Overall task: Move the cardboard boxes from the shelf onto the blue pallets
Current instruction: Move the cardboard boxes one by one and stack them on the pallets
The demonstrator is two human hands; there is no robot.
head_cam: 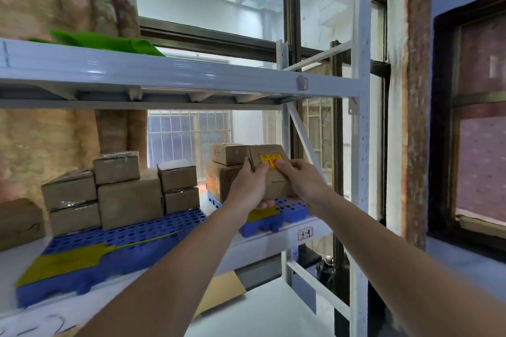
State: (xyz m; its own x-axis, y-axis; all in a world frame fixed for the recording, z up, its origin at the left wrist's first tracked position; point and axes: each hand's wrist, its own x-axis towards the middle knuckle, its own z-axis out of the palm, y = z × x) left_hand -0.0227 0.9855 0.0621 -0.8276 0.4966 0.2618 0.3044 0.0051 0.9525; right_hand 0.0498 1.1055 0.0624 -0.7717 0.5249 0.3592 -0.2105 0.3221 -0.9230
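Most boxes already sit on the two blue pallets [131,238], and both hands, left [247,186] and right [299,180], grip one labelled box [269,169] over the right pallet [284,213], while a brown box [19,221] at far left remains

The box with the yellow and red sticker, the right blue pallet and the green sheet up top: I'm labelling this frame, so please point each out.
box with the yellow and red sticker [269,165]: head view, on the sticker.
right blue pallet [294,209]: head view, bare perforated top.
green sheet [109,42]: head view, its middle.

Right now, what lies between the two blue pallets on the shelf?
In the head view, only a bare strip of white shelf separates the left pallet from the right pallet; no box sits there.
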